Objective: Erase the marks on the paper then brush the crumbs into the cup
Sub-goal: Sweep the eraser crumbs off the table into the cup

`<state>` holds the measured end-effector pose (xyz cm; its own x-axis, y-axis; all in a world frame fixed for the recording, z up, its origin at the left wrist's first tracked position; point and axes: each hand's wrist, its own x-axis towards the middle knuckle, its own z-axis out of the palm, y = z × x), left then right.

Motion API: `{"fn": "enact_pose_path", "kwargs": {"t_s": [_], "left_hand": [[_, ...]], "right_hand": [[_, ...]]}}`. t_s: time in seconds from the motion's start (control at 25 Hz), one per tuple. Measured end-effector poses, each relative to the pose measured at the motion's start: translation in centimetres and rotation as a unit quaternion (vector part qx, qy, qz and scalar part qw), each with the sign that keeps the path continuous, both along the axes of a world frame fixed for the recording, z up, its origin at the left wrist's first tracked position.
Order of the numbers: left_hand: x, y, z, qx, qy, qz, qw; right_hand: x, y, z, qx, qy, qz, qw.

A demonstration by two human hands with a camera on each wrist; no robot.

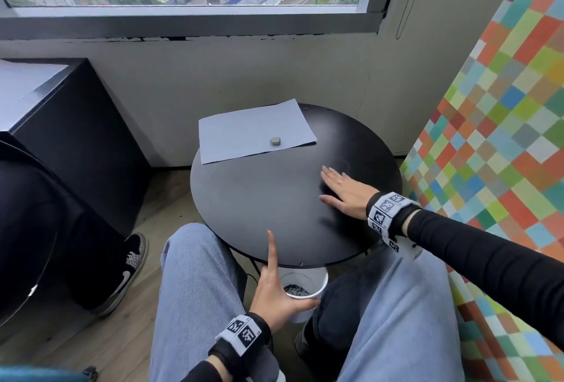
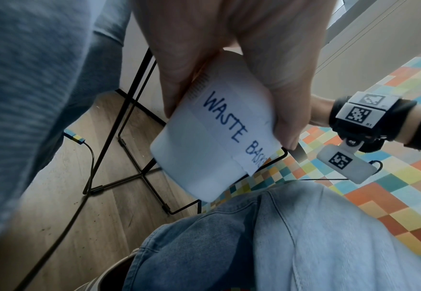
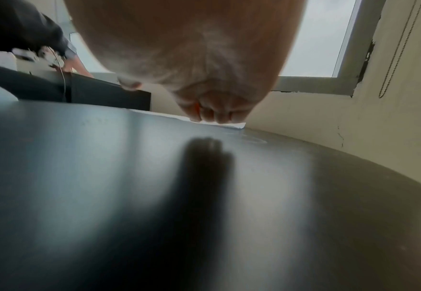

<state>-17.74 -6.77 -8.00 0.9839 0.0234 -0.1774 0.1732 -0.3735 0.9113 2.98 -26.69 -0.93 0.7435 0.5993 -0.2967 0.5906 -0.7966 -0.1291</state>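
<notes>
**Mia:** What do you see, going from the left side?

**Sam:** First a big black box (image 1: 61,125) by the wall. Near it, someone else's black and white shoe (image 1: 128,271) rests on the wooden floor.

**Mia:** And next?

**Sam:** The left hand (image 1: 274,296) holds a small white paper cup (image 1: 308,287) just under the near edge of the round black table (image 1: 259,198). The thumb and most fingers wrap around the cup. One finger points straight up and touches the table edge. Dark crumbs sit in the cup.

**Mia:** Where is the paper?

**Sam:** The pale blue-white sheet of paper (image 1: 244,134) lies at the back of the table. A little grey eraser (image 1: 275,140) sits on it. I can't see any marks on it from here.

**Mia:** And on the right?

**Sam:** The right hand (image 1: 345,192) lies flat on the table, fingers straight and a bit apart, holding nothing. It is well apart from the cup. I think it is set to sweep crumbs to the cup, but I can't see any crumbs on the dark top.

**Mia:** What could go wrong?

**Sam:** If the hand sweeps off to one side, crumbs may miss the cup and land on the blue jeans (image 1: 195,305) or the floor. If the cup tips, the crumbs inside spill. A fast push could scatter them.
</notes>
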Motion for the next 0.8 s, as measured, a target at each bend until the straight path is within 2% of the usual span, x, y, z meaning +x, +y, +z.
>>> {"fn": "enact_pose_path", "kwargs": {"t_s": [0.04,0.16,0.24,0.28,0.36,0.4,0.44,0.56,0.64,0.68,0.8], "left_hand": [[-0.1,0.0,0.0,0.0,0.0,0.001,1.0],[0.0,0.0,0.0,0.002,-0.002,0.006,1.0],[0.0,0.1,0.0,0.003,-0.003,0.005,1.0],[0.0,0.1,0.0,0.005,-0.004,0.005,1.0],[-0.1,0.1,0.0,0.007,-0.005,0.001,1.0],[-0.2,0.0,0.0,0.007,-0.006,-0.002,1.0],[-0.1,0.0,0.0,0.007,-0.007,-0.002,1.0],[0.0,0.0,-0.1,0.007,-0.011,0.002,1.0],[0.0,0.0,-0.2,0.009,-0.014,-0.002,1.0],[0.0,0.0,-0.2,0.009,-0.015,-0.005,1.0],[-0.1,-0.1,0.0,0.004,-0.013,-0.013,1.0]], "right_hand": [[-0.3,-0.2,-0.1,-0.006,-0.006,-0.007,1.0],[-4.1,0.7,-0.9,-0.008,0.051,0.154,0.987],[-4.6,0.9,-0.5,0.015,0.063,0.191,0.979],[-3.6,0.6,-0.2,0.022,0.046,0.145,0.988],[-1.5,-0.7,0.2,0.02,0.005,-0.007,1.0],[-1.3,-1.4,0.0,0.004,-0.009,-0.043,0.999],[-1.9,-1.9,-0.5,-0.007,-0.01,-0.033,0.999],[-6.8,-0.8,-1.4,0.005,0.036,0.127,0.991],[-8.1,-0.2,-0.8,0.011,0.065,0.167,0.984],[-7.4,-0.2,-0.4,0.013,0.065,0.137,0.988],[-4.4,-2.1,-0.2,0.012,0.005,-0.02,1.0]]}}
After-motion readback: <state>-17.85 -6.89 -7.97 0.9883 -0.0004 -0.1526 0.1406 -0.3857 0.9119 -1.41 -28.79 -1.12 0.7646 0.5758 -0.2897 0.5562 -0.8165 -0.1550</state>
